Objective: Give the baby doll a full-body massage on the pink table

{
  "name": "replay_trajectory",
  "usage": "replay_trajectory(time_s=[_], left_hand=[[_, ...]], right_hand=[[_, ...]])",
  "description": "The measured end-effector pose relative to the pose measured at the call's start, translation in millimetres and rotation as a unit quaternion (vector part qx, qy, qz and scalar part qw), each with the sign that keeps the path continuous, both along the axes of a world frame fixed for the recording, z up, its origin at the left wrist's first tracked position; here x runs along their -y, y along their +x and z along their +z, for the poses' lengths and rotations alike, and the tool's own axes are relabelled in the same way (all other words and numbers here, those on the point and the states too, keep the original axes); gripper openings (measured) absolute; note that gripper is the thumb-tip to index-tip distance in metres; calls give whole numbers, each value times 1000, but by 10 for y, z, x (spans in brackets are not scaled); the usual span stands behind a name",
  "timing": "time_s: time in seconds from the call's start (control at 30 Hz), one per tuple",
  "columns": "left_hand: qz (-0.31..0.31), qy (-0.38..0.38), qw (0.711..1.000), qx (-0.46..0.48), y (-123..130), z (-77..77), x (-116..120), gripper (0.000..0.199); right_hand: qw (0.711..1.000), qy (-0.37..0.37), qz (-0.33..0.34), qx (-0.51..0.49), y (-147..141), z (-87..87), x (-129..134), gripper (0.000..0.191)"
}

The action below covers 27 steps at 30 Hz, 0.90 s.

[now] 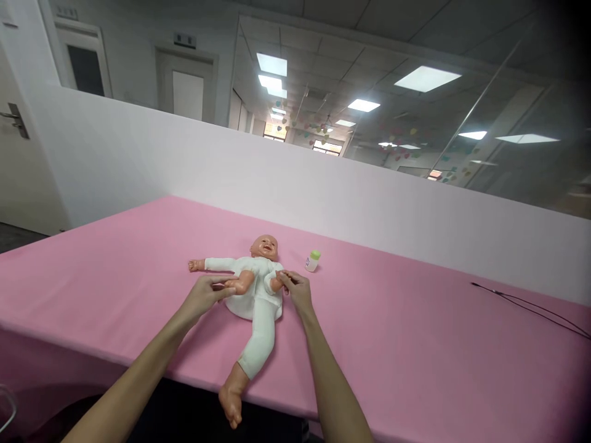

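Observation:
A baby doll (264, 326) in a white cloth body lies on its back, its head at the far end. My left hand (209, 295) is closed on the foot of one raised, bent leg. Between the thumb and fingers of my right hand (298, 289) is the doll's small hand, its arm bent over the chest. The other arm stretches out to the left. Its straight leg points toward me, the bare foot reaching past the table's front edge. Just beyond my right hand stands a small clear bottle (312, 263) with a green cap.
A pink cloth covers the table (392, 344). At the right lies a thin black cable (530, 307). Behind the table runs a low white wall (221, 160) with glass above it. A door (23, 160) is at the far left.

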<state>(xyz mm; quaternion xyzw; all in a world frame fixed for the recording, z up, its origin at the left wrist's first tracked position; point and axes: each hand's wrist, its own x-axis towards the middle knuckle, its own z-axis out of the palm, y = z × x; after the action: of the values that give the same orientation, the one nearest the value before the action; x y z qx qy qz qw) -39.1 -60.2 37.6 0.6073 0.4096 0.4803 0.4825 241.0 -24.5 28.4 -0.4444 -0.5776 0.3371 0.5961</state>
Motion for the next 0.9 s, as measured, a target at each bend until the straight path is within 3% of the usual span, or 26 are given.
replay_trajectory(time_s=[0.1,0.17,0.3,0.4,0.57,0.7,0.8,0.9], left_hand=[[-7,-10,999,31,140,-107,-176,45],[-10,-17,999,27,114,-132,-105,47],[1,3,1000,-31,-189,-144,398,42],[4,3,997,-74,-471,-265,859,34],[-19,-7,990,-141,-592,-654,1370,32],[14,-3,991,-136,-441,-908,1526,30],[15,7,991,-136,-341,-984,1554,30],[-9,18,988,-153,-326,-938,1548,29]], right_hand=[[999,6,21,30,-27,-5,21,39],[1000,2,13,22,18,-3,2,40],[992,-6,-106,-74,241,-43,-89,46],[968,-20,-218,-124,507,-154,-170,50],[917,-138,-374,-16,900,-368,-226,45],[896,-164,-404,83,1009,-407,-168,36],[881,-185,-407,153,1013,-375,-99,34],[866,-204,-409,202,1025,-281,-35,25]])
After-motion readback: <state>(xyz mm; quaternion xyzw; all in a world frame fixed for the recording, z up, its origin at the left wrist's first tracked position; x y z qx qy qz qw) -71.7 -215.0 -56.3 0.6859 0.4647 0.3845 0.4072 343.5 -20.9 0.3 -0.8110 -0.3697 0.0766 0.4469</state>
